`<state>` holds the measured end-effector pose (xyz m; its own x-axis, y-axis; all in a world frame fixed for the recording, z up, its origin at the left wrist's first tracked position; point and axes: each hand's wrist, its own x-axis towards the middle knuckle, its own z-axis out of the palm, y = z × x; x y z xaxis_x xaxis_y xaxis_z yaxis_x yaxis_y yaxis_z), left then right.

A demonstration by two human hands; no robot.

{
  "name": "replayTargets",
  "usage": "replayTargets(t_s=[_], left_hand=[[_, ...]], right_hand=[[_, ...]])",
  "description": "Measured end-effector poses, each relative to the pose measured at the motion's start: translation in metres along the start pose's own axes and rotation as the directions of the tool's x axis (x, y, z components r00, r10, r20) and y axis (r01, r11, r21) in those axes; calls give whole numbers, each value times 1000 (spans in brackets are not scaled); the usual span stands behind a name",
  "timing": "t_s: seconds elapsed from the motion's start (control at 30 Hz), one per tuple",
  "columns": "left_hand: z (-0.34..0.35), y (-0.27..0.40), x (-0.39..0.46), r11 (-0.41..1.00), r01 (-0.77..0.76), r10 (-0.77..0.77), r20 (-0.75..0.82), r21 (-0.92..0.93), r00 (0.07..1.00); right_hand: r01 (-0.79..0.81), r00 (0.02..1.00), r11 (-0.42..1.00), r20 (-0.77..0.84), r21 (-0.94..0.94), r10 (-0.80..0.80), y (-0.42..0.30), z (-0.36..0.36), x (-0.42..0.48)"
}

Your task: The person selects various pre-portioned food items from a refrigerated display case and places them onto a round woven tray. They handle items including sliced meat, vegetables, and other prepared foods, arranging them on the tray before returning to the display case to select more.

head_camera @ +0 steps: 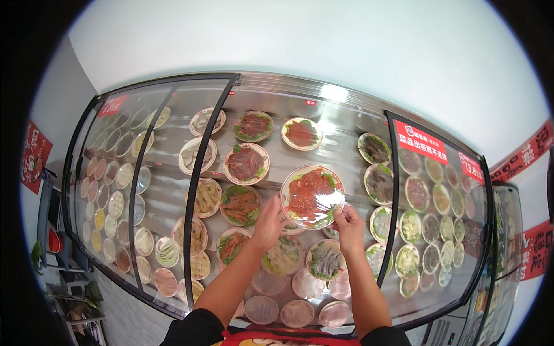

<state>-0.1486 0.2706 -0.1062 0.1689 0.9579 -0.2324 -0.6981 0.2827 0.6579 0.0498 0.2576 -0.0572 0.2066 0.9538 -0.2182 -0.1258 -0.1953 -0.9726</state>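
Both my hands hold a round plate of red sauced meat slices on green leaves, which is covered in shiny clear wrap. My left hand supports its lower left rim. At the lower right edge, the thumb and fingers of my right hand pinch the rim. The plate is raised in front of the steel shelves of a display cabinet. Behind and above it sits a similar plate of red meat. A plate of dark red meat slices stands to the left, and a plate of grey strips on leaves is below.
Black-framed glass doors flank the open middle of the cabinet, with another black door frame on the right. Several wrapped plates fill the shelves behind both. A red sign with writing is on the right glass. A second glass-fronted cabinet stands at far right.
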Motion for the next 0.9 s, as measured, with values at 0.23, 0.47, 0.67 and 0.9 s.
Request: replayTargets(t_s=[0.23, 0.47, 0.67, 0.9], left_hand=[[42, 1, -48, 996, -32, 45, 165, -79, 985], [55, 7, -93, 994, -107, 109, 193, -22, 975], [70, 13, -121, 982, -161, 133, 240, 101, 962], [67, 8, -132, 980, -144, 108, 238, 137, 965]], right_hand=[[124, 991, 991, -45, -42, -126, -24, -20, -82], [133, 991, 990, -31, 34, -132, -38, -27, -130], [117, 993, 985, -49, 124, -112, -32, -39, -156], [138, 990, 978, -47, 156, -132, -31, -43, -185]])
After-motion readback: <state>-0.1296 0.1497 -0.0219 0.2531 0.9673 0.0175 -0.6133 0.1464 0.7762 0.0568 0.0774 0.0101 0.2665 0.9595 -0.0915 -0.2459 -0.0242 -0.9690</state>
